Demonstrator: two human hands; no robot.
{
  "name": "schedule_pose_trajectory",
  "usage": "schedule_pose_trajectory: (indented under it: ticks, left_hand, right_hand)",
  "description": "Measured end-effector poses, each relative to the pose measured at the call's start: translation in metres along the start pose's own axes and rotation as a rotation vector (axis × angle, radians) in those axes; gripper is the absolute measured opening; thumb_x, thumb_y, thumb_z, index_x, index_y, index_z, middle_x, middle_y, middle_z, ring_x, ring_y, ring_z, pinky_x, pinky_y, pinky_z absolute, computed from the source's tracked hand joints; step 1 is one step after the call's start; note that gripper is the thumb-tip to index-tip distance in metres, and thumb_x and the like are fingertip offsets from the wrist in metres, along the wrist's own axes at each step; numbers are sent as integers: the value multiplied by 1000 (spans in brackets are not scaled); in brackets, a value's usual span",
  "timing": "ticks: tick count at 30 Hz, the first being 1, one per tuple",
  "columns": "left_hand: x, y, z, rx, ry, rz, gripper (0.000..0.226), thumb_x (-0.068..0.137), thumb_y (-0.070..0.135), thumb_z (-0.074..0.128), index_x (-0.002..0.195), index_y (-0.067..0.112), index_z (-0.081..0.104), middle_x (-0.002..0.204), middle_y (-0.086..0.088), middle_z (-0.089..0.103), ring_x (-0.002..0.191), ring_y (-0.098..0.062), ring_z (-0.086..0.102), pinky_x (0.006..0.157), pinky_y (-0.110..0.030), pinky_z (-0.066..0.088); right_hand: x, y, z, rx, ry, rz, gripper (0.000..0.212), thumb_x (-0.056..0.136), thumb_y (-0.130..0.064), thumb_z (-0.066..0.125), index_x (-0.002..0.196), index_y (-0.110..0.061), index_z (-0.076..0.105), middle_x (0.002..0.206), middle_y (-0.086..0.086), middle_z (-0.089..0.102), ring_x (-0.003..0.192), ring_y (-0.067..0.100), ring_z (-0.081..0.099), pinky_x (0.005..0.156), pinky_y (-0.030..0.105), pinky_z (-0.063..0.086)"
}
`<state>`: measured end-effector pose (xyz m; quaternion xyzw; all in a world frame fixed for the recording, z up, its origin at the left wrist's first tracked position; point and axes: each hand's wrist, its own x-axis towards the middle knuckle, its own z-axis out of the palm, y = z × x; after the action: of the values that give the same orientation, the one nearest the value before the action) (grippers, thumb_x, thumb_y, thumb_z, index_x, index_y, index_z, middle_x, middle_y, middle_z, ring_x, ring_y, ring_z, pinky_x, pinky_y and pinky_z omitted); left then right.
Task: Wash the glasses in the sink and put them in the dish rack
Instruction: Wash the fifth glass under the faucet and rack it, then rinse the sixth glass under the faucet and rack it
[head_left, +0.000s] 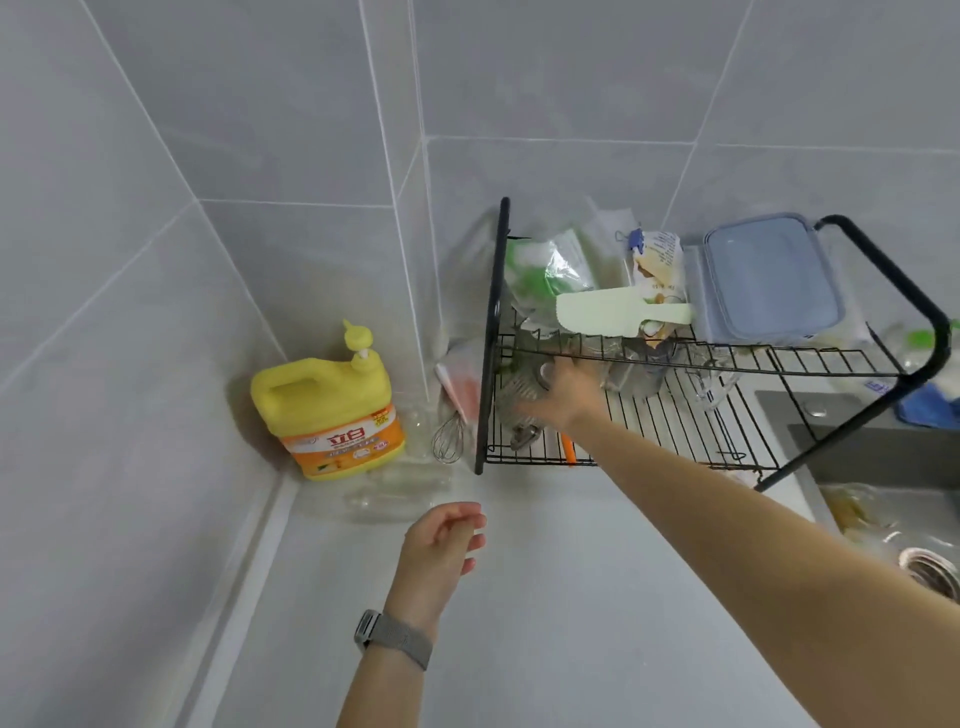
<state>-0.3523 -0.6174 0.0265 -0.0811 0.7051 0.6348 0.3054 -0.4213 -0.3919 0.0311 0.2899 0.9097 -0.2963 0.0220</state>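
Right hand (563, 392) reached into dish rack (675, 415) lower shelf, fingers curled round a ribbed glass (519, 389) there. Left hand (441, 540) hovered over counter (519, 623), fingers loosely curled, holding nothing.

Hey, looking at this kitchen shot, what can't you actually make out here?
- Head view: whether the right hand grips a glass on the dish rack; the hand covers it.
- Sink: cut off by the right edge.
- Detergent bottle: small print too tiny.
- Bags on top shelf: contents unclear.
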Motion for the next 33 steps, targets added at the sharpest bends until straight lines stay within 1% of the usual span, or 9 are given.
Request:
schedule_pose_trajectory:
  ticks: [3,11,16,20,23,26,29,31,33]
  left_hand:
    - [13,0,-4,19,-46,-17,19,97,6,51,97,12,69,90,1,70,82,-14,66,70,-25,50]
    - [31,4,-2,53,-89,-48,23,98,4,46,96,13,66,94,-1,67,84,-15,63,74,-27,50]
    - [35,4,-4,30,-82,-64,22,97,4,46,96,13,66,93,-1,67,83,-15,63,74,-27,50]
    - [35,-3,-3,25,-86,-63,22,97,5,47,96,14,67,93,-1,68,84,-16,64,73,-28,51]
    - [35,-10,4,13,-98,-77,21,97,6,48,95,15,67,92,-1,69,85,-17,65,70,-27,50]
    - [36,-15,14,2,-107,-82,19,97,6,50,93,13,67,91,-2,69,83,-18,64,69,-27,48]
    - [37,-19,30,22,-122,-69,18,97,6,51,92,13,67,89,-3,69,83,-19,64,68,-29,47]
    - [36,-21,46,47,-147,-61,19,97,6,50,91,13,67,89,-3,69,83,-19,64,67,-29,47]
    - [33,-24,68,82,-178,-63,19,97,6,50,91,13,66,89,-3,69,83,-19,64,67,-29,47]
  right_hand:
    - [7,-4,12,-72,31,-12,73,75,-38,81,131,-8,46,129,12,46,126,29,39,101,36,39]
    - [18,-15,42,-225,85,-129,79,73,-32,81,138,-15,40,139,9,43,131,30,38,113,37,24]
    - [17,-1,46,-42,126,-166,88,68,-25,87,141,-18,40,144,4,42,132,29,39,111,38,33]
    - [13,1,36,156,-7,-149,96,72,-26,84,151,-20,30,159,6,25,147,26,22,117,33,21]
    - [-2,3,21,298,45,-153,77,79,-15,77,146,-12,38,147,8,39,139,25,35,105,17,25]
    - [-25,18,12,295,125,-122,64,86,-14,68,144,-11,41,146,9,45,139,25,37,109,24,27]
    - [-49,54,7,304,81,5,61,90,-17,64,146,-13,39,146,5,44,137,22,39,109,29,32]
    - [-64,84,3,305,70,60,57,90,-15,64,142,-15,43,141,4,49,129,21,46,102,30,41]
    - [-79,115,-5,331,49,126,52,89,-15,64,138,-18,47,131,0,55,113,16,52,87,23,42]
